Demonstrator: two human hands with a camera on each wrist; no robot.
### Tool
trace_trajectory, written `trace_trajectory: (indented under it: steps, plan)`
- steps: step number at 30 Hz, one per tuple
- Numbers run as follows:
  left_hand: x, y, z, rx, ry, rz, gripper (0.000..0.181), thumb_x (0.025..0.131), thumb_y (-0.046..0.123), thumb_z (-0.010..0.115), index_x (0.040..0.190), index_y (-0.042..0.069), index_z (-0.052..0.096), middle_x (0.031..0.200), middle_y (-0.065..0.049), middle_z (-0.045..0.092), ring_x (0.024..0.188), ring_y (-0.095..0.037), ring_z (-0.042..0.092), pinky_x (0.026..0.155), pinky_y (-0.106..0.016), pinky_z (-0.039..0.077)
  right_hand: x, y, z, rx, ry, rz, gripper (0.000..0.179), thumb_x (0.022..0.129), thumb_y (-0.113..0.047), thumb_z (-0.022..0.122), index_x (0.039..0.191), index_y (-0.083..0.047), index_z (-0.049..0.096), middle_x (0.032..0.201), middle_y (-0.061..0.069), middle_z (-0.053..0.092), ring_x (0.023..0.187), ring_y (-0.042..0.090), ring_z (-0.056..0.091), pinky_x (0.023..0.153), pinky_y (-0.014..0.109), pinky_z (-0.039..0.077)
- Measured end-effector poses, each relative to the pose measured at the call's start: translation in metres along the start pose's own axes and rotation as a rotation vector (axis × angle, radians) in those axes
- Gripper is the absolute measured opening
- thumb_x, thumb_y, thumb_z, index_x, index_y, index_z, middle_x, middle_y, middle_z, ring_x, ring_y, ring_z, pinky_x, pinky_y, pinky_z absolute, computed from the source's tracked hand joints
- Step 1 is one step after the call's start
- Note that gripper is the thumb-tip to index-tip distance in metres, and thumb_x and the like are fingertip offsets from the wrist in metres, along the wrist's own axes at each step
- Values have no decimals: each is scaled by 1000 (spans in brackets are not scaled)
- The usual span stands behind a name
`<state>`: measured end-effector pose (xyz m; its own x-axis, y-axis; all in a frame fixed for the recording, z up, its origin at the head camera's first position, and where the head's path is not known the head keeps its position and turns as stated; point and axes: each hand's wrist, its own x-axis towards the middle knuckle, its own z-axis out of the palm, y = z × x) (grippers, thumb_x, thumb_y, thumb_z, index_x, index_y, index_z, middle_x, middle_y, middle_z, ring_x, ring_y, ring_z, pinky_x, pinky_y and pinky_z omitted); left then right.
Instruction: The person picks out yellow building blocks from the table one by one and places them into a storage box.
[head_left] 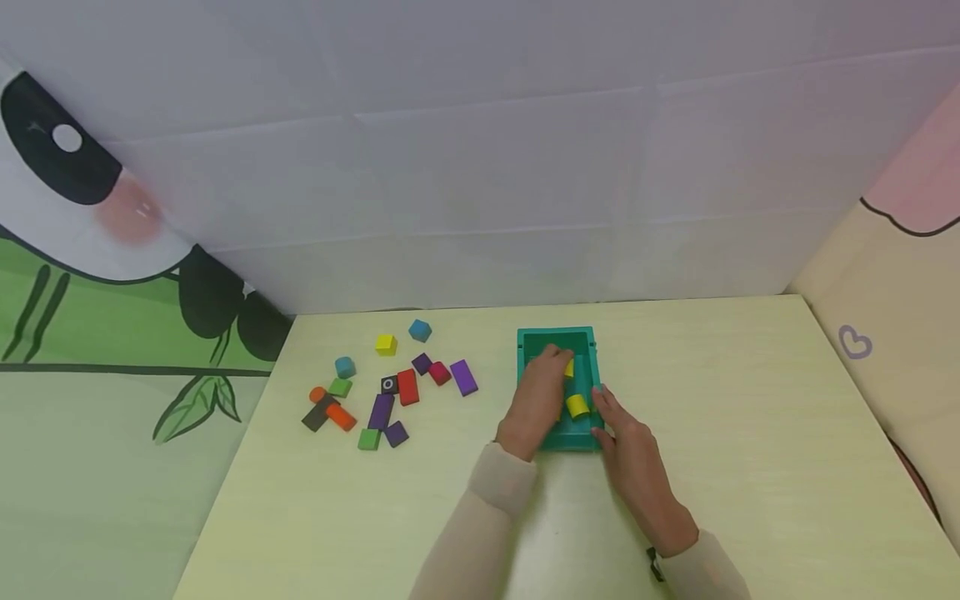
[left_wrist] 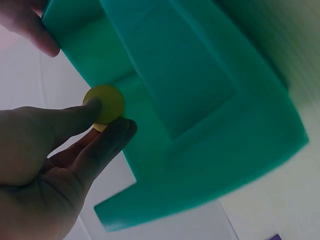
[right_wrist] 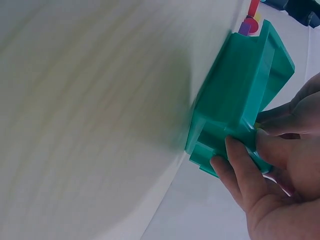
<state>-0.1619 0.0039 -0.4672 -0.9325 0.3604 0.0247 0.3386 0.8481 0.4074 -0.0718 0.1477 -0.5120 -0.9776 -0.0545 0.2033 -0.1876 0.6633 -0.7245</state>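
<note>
A teal bin stands on the table, with a yellow cylinder on its floor. My left hand reaches down into it from the left. In the left wrist view, its thumb and fingers pinch a round yellow block, whose flat circular face shows beside the teal wall. Another bit of yellow peeks out beside the left fingers in the head view. At the bin's right side, my right hand holds the wall, its fingers against the outside and its thumb up at the rim.
To the left of the bin lie several loose blocks, among them a purple block, a red block, a yellow cube, a blue block and a green block. A pale wall closes off the table's back edge.
</note>
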Motion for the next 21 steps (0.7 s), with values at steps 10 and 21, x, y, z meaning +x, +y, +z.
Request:
trace_trajectory:
  steps: [10, 21]
  plan:
    - [4, 3, 16, 35, -31, -14, 41, 103, -3, 63, 143, 4, 65, 138, -13, 65, 120, -26, 69, 107, -34, 56, 0, -1, -1, 10, 4, -3, 69, 89, 10, 77, 152, 4, 50, 157, 22, 50, 134, 45, 56, 101, 58, 55]
    - [4, 7, 21, 31, -54, -25, 39, 104, 1, 62, 143, 5, 64, 141, -12, 64, 127, -25, 65, 113, -34, 51, 0, -2, -1, 14, -2, 15, 68, 90, 9, 76, 152, 3, 50, 158, 20, 49, 136, 43, 54, 103, 58, 54]
